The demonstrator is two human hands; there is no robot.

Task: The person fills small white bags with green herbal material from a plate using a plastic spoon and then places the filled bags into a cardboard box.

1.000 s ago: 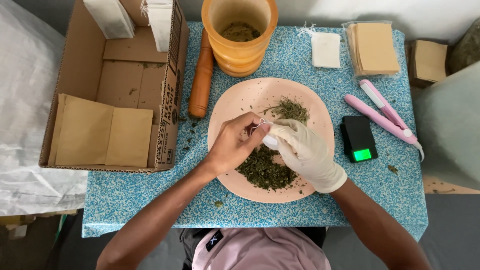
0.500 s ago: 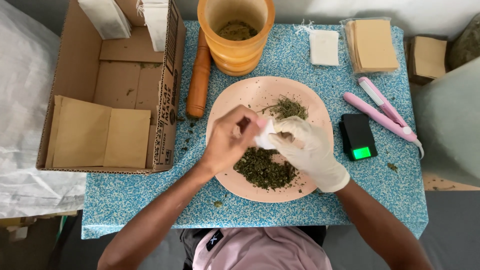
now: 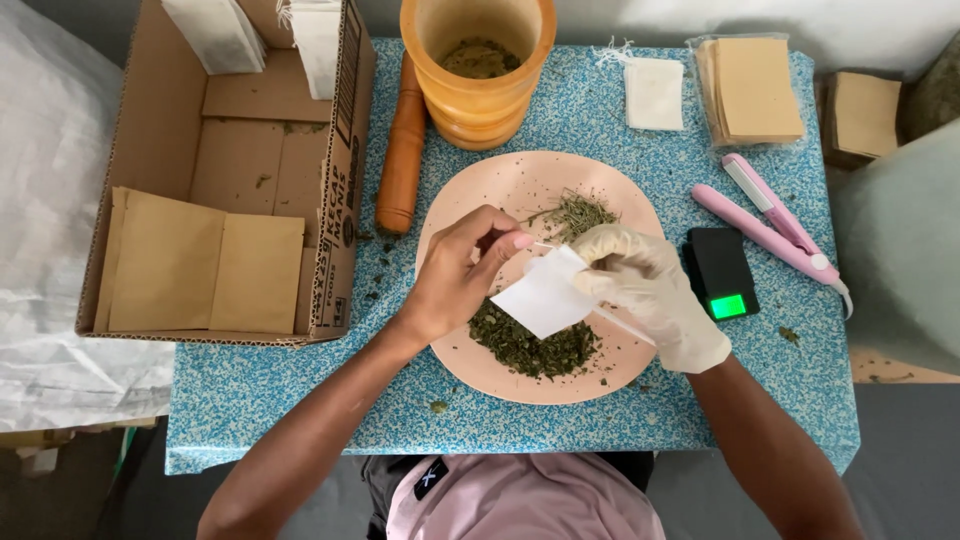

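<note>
Since the earlier frame, the white sachet [image 3: 545, 297] has swung lower, now hanging over the dried herbs [image 3: 535, 345] on the pink plate [image 3: 520, 185] mid-tabletop. Gloved right hand [image 3: 650, 290] pinches its upper corner; bare left hand [image 3: 465, 270] seemingly pinches its string, perhaps keeping the mouth accessible.

Single view, head-worn, looking almost straight down from above the person's chest onto the blue speckled counter [image 3: 300, 390]. Top of frame faces away from the person, toward the far counter edge; forearms enter from the bottom. Close range: the counter fills most of the frame, with the peach plate [image 3: 520, 190] near centre and floor strips at both sides.
</note>
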